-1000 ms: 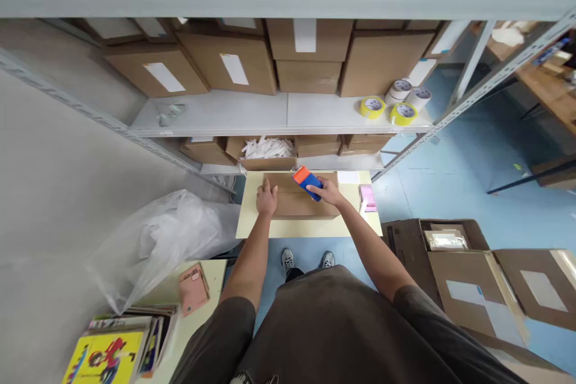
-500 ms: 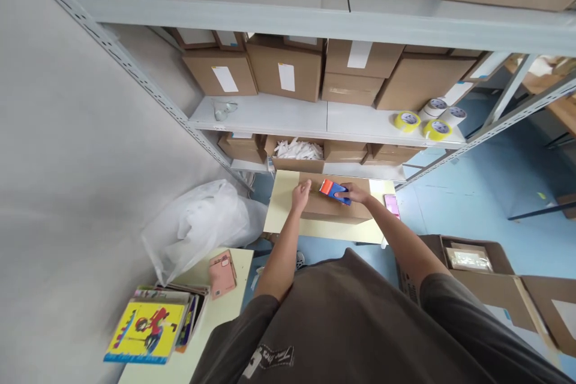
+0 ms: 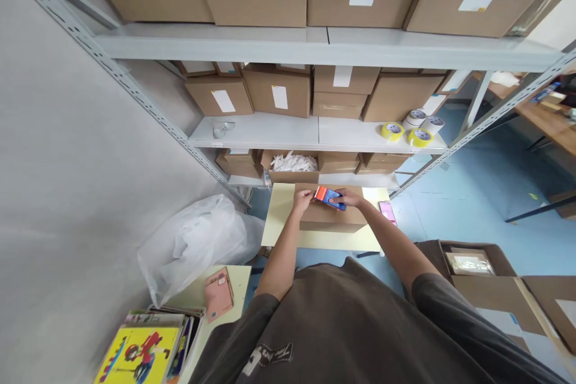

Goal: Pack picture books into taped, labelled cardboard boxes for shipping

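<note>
On the small pale-yellow table [image 3: 279, 216] lies a brown cardboard box [image 3: 333, 227]. My right hand [image 3: 348, 197] is closed around the blue end of a small blue-and-orange item [image 3: 332, 198], oblong in shape, held just over the box top. I cannot make out what kind of thing it is. By its orange end is my left hand [image 3: 303, 200], over the box's left part. Its fingers are pinched together, and whatever they may hold is too small to tell.
In front stands a metal rack [image 3: 252, 132] with cartons and tape rolls [image 3: 420, 137]. A phone [image 3: 387, 212] lies at the table's right. Left are a white plastic bag [image 3: 202, 246] and books [image 3: 139, 354]; an open carton [image 3: 468, 261] sits at right.
My left hand has turned from a fist on the box to a pinch close to the item's orange end. The whole view has tilted up slightly.
</note>
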A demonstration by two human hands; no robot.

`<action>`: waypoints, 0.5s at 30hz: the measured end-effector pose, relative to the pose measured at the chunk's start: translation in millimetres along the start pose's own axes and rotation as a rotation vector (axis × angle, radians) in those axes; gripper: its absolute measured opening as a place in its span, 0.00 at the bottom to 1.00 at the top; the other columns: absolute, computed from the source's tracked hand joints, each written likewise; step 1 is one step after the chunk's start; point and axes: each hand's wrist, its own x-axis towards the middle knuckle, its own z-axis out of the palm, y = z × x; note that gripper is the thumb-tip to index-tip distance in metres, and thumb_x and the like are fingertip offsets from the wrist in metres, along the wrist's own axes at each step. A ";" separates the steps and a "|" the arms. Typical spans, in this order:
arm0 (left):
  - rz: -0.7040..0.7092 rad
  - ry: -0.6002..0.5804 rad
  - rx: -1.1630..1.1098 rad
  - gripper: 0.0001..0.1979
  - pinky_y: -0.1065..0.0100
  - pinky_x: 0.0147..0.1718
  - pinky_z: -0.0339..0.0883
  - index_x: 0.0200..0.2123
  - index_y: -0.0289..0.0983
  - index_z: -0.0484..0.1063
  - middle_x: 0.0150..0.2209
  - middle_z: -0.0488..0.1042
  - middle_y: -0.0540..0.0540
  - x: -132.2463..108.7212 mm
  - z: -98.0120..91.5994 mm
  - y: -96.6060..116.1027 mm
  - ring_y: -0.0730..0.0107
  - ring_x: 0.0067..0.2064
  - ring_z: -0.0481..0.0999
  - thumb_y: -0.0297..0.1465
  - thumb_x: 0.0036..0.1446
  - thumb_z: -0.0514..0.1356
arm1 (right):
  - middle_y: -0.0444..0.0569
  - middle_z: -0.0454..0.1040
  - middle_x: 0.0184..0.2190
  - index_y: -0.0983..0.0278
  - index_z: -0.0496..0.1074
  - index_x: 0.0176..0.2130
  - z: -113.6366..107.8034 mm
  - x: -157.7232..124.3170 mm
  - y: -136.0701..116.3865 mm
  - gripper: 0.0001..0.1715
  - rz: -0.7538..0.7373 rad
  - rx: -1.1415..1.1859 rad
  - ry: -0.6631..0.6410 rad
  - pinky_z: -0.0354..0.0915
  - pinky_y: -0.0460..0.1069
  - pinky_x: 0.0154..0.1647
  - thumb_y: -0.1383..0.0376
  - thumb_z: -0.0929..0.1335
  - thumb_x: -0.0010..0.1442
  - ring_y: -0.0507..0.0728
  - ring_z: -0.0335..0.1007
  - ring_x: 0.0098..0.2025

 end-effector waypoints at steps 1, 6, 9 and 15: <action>0.041 0.020 0.067 0.19 0.66 0.35 0.66 0.26 0.37 0.80 0.24 0.77 0.47 0.2 -0.4 1.6 0.65 0.30 0.75 0.47 0.59 0.66 | 0.46 0.80 0.25 0.61 0.71 0.33 -1.8 0.0 -0.5 0.37 -0.002 -0.006 -0.003 0.71 0.48 0.25 0.38 0.83 0.43 0.57 0.78 0.26; 0.097 0.114 0.316 0.20 0.66 0.34 0.65 0.26 0.40 0.80 0.26 0.80 0.46 -4.2 2.7 8.5 0.63 0.32 0.77 0.45 0.64 0.61 | 0.48 0.82 0.28 0.62 0.74 0.34 -17.2 2.8 -2.3 0.36 -0.014 -0.097 -0.001 0.70 0.47 0.27 0.38 0.83 0.44 0.57 0.78 0.28; 0.070 0.135 0.355 0.19 0.66 0.35 0.65 0.29 0.39 0.82 0.29 0.82 0.45 -6.8 10.6 12.2 0.62 0.34 0.79 0.44 0.65 0.60 | 0.47 0.82 0.28 0.62 0.76 0.34 -26.8 7.3 -1.8 0.35 -0.017 -0.182 0.025 0.70 0.47 0.30 0.37 0.82 0.44 0.57 0.78 0.30; 0.021 0.209 0.355 0.18 0.67 0.35 0.65 0.28 0.40 0.81 0.27 0.81 0.46 -3.1 4.5 16.8 0.63 0.33 0.78 0.43 0.64 0.60 | 0.48 0.82 0.31 0.62 0.78 0.34 -41.9 8.9 8.9 0.35 0.000 -0.217 -0.007 0.71 0.48 0.32 0.37 0.81 0.43 0.59 0.79 0.33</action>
